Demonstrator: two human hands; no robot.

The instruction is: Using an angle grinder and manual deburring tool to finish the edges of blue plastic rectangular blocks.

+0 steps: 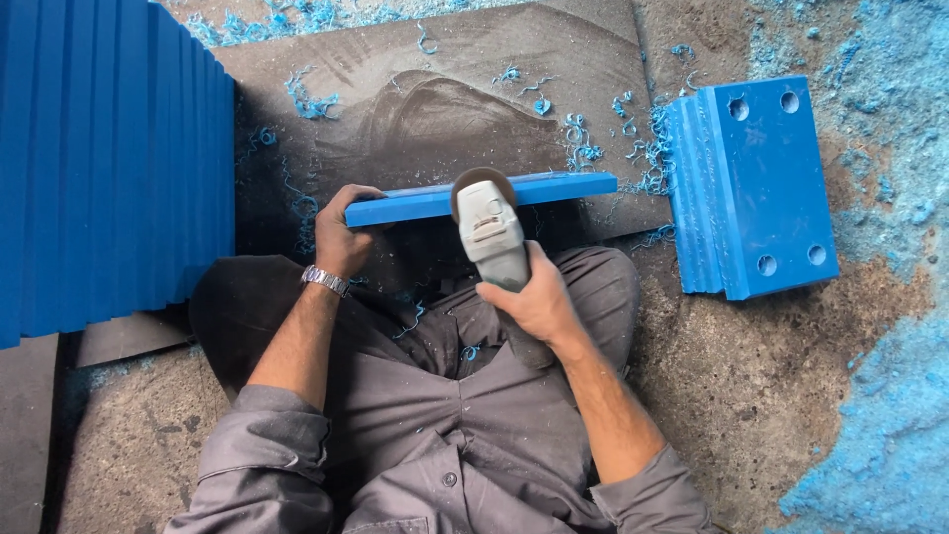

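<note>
A long, flat blue plastic plate [554, 188] stands on its edge across the person's lap, running left to right over a dark grey mat [435, 99] laid on the floor. The left hand [343, 235] grips the plate's left end, fingers curled over the top edge; a metal wristwatch [325, 280] sits on that wrist. The right hand [534, 297] is wrapped firmly around the body of a light grey angle grinder [491, 229], whose round disc rests against the plate's upper edge near the middle.

The person sits in grey work clothes [435, 425] with sleeves rolled up. To the left, just beside the left hand, rises a tall row of blue plastic plates [109, 168] set upright and packed close together. To the right, apart from the plate in hand, lies a small stack of blue plastic plates with round holes at the corners [761, 183]. Curly blue shavings [633, 138] litter the mat, and blue dust [890, 415] covers the concrete floor [732, 376] on the right.
</note>
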